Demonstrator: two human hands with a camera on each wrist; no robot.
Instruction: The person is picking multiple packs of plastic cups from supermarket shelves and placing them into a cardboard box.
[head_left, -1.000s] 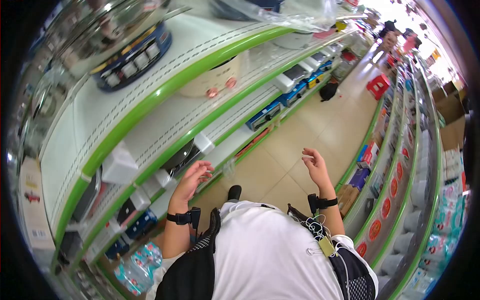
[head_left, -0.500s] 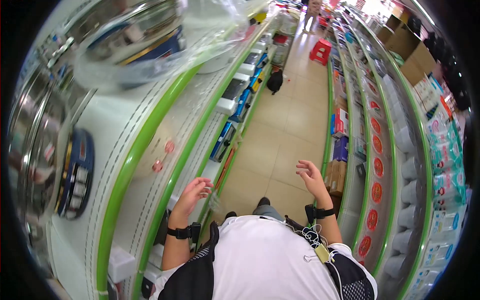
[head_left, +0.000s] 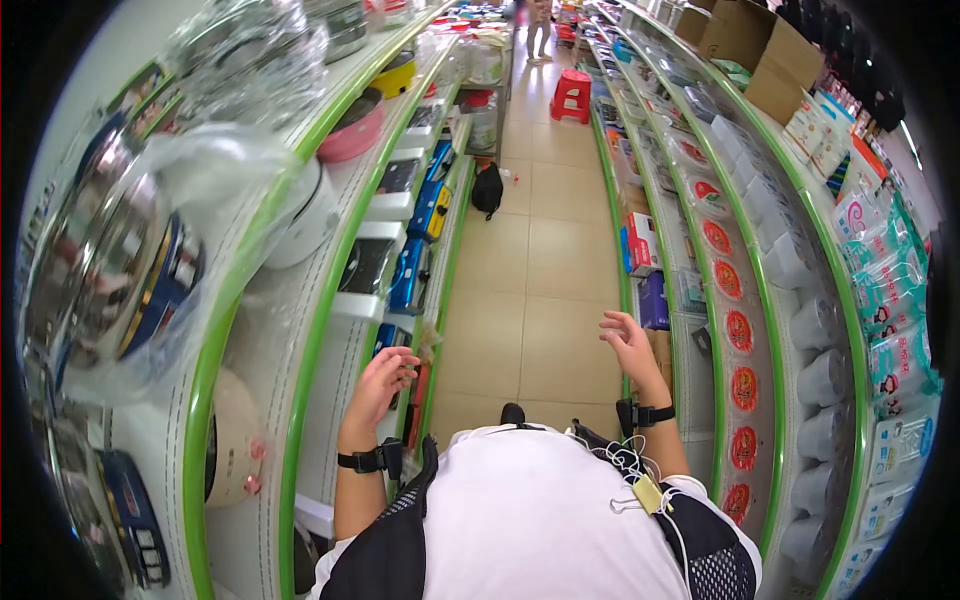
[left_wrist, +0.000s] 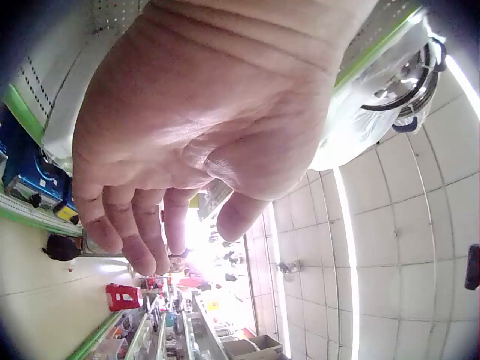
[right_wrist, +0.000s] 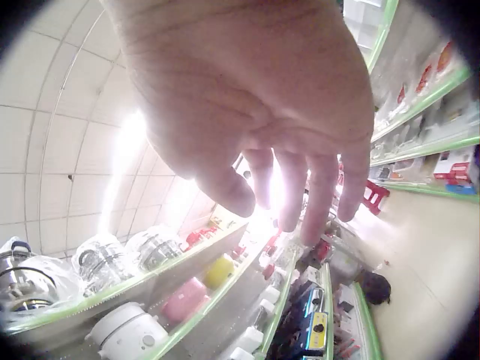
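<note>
My left hand (head_left: 384, 384) hangs in the air beside the left shelves, its fingers loosely bent and holding nothing. In the left wrist view its palm (left_wrist: 217, 112) and fingers show bare. My right hand (head_left: 634, 350) is raised near the right shelves, also holding nothing, with relaxed fingers (right_wrist: 319, 195) in the right wrist view. Nearest the left hand are blue boxed stoves (head_left: 410, 275) on a lower shelf. A purple box (head_left: 653, 300) and a red-and-white box (head_left: 642, 243) sit low behind the right hand.
A tiled aisle (head_left: 525, 260) runs ahead between green-edged shelves. On its floor stand a black bag (head_left: 487, 190) and a red stool (head_left: 571, 96); a person (head_left: 539, 30) is at the far end. Plastic-wrapped steel pots (head_left: 110, 260) fill the upper left shelf. White cups (head_left: 820, 380) line the right.
The view has swung to the left shelves' length and straightened along the aisle, and the stool and bag have shifted left in it. Both hands keep nearly the same pose, holding nothing.
</note>
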